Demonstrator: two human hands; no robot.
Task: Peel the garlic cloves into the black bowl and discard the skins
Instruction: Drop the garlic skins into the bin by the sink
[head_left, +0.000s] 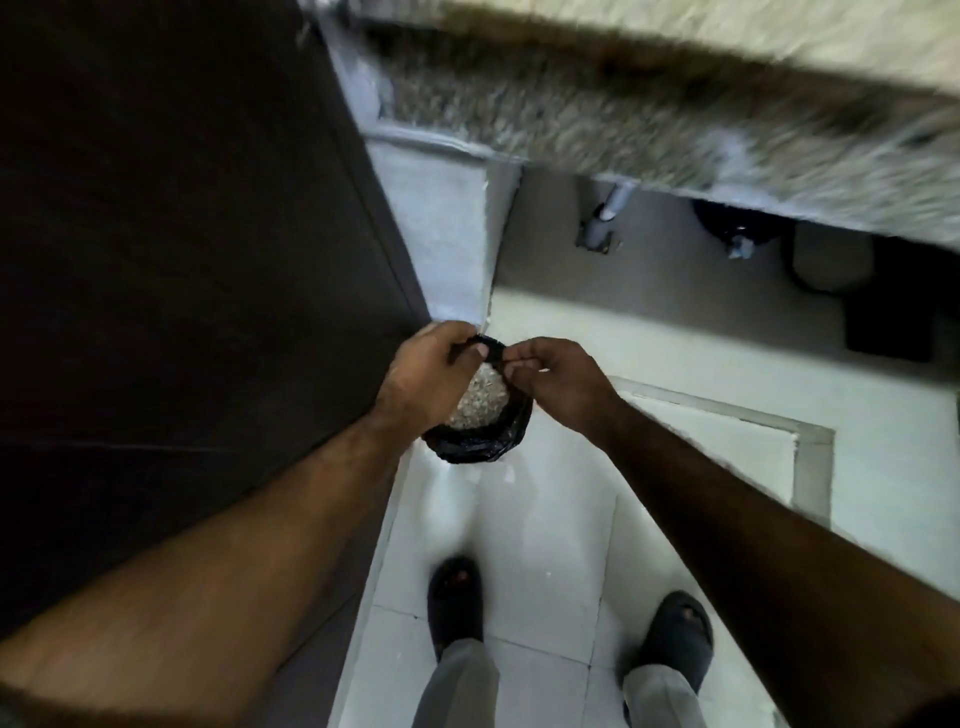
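Observation:
A small bin lined with a black plastic bag (480, 441) stands on the white floor beside a dark cabinet. Pale garlic skins (480, 397) fill it. My left hand (428, 371) and my right hand (556, 379) are both held over the bin, and each pinches the black edge of the bag (491, 349) near its far rim. My right fingers are curled, and a pale scrap shows at them. No bowl or garlic cloves are in view.
A dark cabinet (182, 260) rises on the left. A speckled stone counter (623, 104) overhangs at the top, with pipes (602, 223) and a dark opening under it. My feet in dark slippers (457, 597) stand on white floor tiles (545, 545).

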